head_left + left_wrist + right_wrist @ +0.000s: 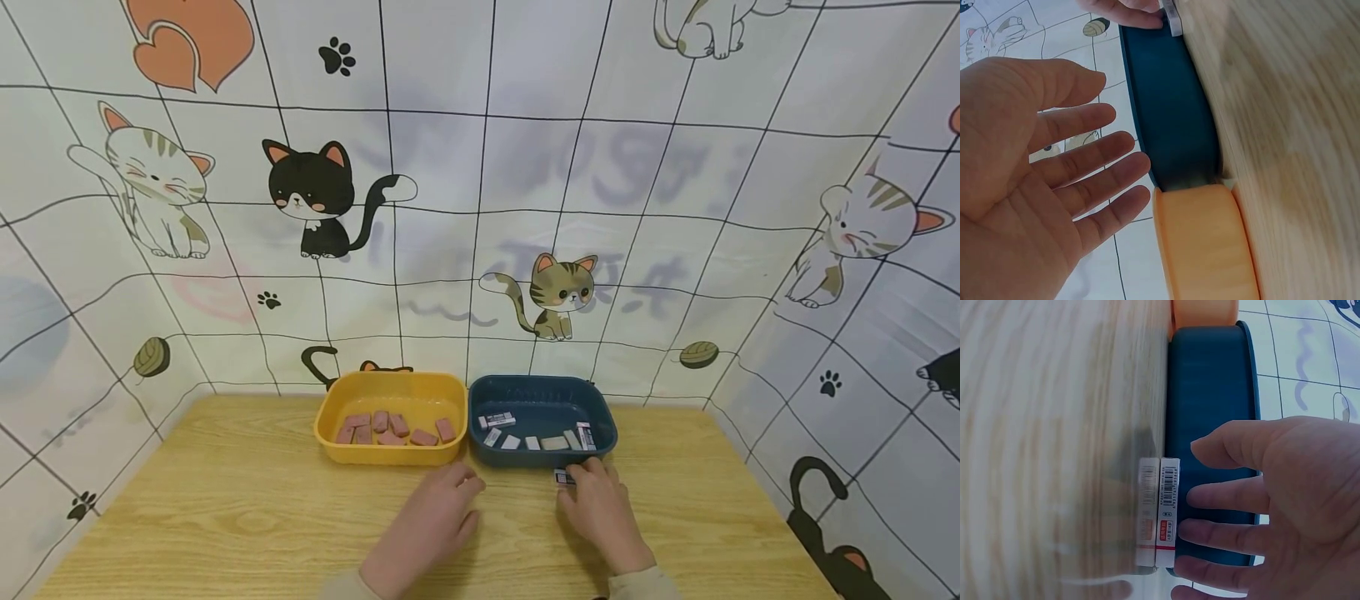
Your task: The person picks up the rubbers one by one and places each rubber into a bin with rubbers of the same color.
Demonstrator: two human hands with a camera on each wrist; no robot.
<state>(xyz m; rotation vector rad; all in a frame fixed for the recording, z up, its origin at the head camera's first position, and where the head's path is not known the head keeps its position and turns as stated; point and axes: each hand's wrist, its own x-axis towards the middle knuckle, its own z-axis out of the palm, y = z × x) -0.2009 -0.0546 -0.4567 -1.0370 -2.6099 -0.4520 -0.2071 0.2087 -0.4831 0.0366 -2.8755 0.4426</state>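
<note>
A small white eraser in a barcode-printed sleeve [1169,512] lies on the table along the front of the blue bin [1213,381]. My right hand [602,510] is over it in the head view. In the right wrist view its fingers [1225,534] are extended beside the eraser and the thumb stands apart; whether a fingertip touches it I cannot tell. My left hand [427,525] is in front of the yellow bin [390,454], holding nothing, with its fingers [1094,159] spread in the left wrist view.
Several pink blocks, apparently erasers [392,438], lie in the yellow bin. In the blue bin are several whitish erasers [553,443], some in printed sleeves. Both bins stand side by side at the back of the wooden table [247,517], against a cat-patterned curtain [435,183].
</note>
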